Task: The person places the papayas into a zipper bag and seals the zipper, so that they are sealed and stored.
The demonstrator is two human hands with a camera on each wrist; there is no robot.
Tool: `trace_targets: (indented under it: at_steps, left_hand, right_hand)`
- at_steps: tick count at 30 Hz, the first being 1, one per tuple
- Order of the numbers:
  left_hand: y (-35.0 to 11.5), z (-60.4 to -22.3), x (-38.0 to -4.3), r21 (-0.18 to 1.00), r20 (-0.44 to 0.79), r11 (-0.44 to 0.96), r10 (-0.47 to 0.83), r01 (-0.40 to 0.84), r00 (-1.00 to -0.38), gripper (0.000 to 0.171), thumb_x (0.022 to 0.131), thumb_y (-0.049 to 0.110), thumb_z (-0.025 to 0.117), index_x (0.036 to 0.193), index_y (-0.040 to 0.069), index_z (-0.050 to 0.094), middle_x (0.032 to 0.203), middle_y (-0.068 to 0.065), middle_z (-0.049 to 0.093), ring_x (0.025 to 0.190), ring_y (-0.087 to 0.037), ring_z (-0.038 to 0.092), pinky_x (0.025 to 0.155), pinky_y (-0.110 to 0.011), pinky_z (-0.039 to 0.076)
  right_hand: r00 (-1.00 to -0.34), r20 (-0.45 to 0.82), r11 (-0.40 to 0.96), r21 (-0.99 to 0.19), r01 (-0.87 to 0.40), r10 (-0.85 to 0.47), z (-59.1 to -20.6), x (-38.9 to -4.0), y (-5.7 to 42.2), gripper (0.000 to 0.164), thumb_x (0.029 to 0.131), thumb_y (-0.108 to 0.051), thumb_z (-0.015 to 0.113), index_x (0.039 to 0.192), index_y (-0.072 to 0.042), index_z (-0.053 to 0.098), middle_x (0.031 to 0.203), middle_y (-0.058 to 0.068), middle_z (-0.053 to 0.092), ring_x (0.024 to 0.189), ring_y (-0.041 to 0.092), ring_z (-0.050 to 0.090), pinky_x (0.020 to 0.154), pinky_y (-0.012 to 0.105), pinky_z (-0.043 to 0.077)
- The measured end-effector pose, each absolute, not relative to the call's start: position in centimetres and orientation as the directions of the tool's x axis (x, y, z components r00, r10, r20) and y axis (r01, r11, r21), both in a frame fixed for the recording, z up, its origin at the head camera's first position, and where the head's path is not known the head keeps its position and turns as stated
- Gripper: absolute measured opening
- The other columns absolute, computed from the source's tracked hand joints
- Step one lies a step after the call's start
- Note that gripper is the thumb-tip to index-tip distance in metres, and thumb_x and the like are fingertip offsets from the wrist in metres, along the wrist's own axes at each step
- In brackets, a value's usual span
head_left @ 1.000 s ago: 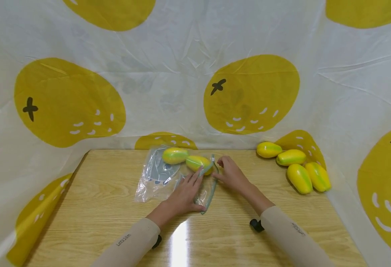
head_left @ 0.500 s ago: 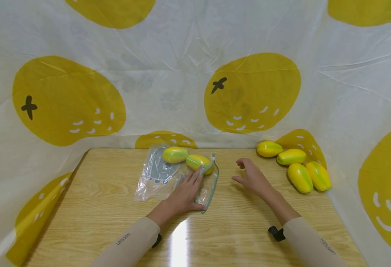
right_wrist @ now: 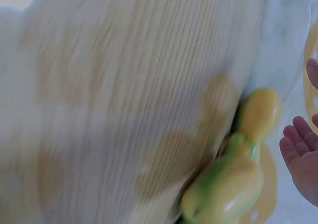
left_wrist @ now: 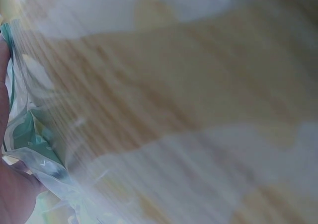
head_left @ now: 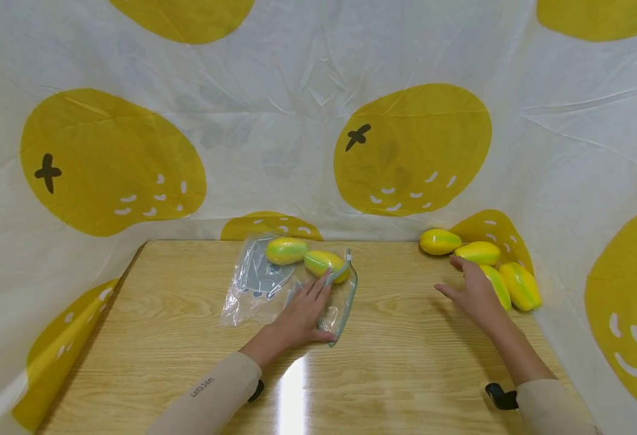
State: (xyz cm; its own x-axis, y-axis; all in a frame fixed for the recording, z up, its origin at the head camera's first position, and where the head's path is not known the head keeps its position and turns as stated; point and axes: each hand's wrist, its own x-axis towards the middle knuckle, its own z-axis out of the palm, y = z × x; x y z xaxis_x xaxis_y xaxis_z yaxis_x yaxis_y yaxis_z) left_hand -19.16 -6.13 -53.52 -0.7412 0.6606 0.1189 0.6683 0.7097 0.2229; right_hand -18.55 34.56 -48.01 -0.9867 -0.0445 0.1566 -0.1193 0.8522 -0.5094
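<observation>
Bag: lying left of centre near the far edge of the table; partly hidden under the left hand.
Bagged fruit: two, seen through clear film along the bag's far side; nearer one partly covered by the zip and close to the left fingertips.
Left hand: resting on the bag, fingers straight, spread and released; cannot tell whether tucked inside the mouth anywhere; cut off in its own blurred wrist view.
Right hand: held over the near side of the loose fruit, thumb apart, fingers released; cannot tell from the head view whether touching; cut off at the right edge of its wrist view.
Loose fruit: four, at the right far corner; one largely hidden behind the right hand; only two visible in the right wrist view, overlapping.
Right sleeve: cut off by the bottom edge.
</observation>
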Motion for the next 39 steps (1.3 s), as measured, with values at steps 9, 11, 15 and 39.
trace_targets:
  at_steps: [9,11,15,39]
  left_hand:
    - [-6.0,-53.8,-19.3,0.224,0.11,0.71,0.662,0.668,-0.741,0.128,0.075,0.071,0.079,0.164,0.002,0.019,0.175,-0.009,-0.006,0.154,-0.037,0.03,0.115,-0.064,0.039]
    - [-6.0,-53.8,-19.4,0.218,0.106,0.712,0.663,0.668,-0.741,0.128,0.075,0.072,0.079,0.164,0.002,0.019,0.175,-0.008,-0.008,0.154,-0.036,0.03,0.115,-0.064,0.039]
    - [-6.1,-53.8,-19.5,0.219,0.1,0.713,0.662,0.666,-0.743,0.129,0.075,0.072,0.078,0.165,0.003,0.017,0.175,-0.007,-0.009,0.155,-0.036,0.029,0.115,-0.064,0.039]
    - [-6.1,-53.8,-19.4,0.209,0.089,0.72,0.659,0.661,-0.747,0.129,0.075,0.073,0.077,0.165,0.002,0.017,0.175,-0.008,-0.009,0.155,-0.036,0.028,0.114,-0.064,0.041]
  right_hand:
    - [-0.977,0.205,0.884,-0.465,-0.043,0.061,-47.8,-17.2,39.5,0.081,0.092,-0.027,0.079,0.147,0.016,0.038,0.137,0.042,0.047,0.124,0.06,0.042,0.098,0.072,0.037]
    - [-0.976,0.203,0.884,-0.467,-0.023,0.081,-47.9,-17.0,40.3,0.083,0.093,-0.027,0.078,0.147,0.018,0.036,0.136,0.044,0.044,0.124,0.061,0.04,0.098,0.073,0.035]
    - [-0.978,0.174,0.889,-0.458,0.024,0.117,-48.4,-16.7,41.6,0.085,0.094,-0.032,0.077,0.147,0.019,0.034,0.135,0.045,0.041,0.122,0.062,0.038,0.096,0.074,0.035]
    - [-0.98,0.174,0.901,-0.434,0.011,0.096,-50.8,-16.5,41.5,0.073,0.088,-0.017,0.082,0.138,0.02,0.043,0.132,0.049,0.04,0.118,0.066,0.038,0.093,0.075,0.036]
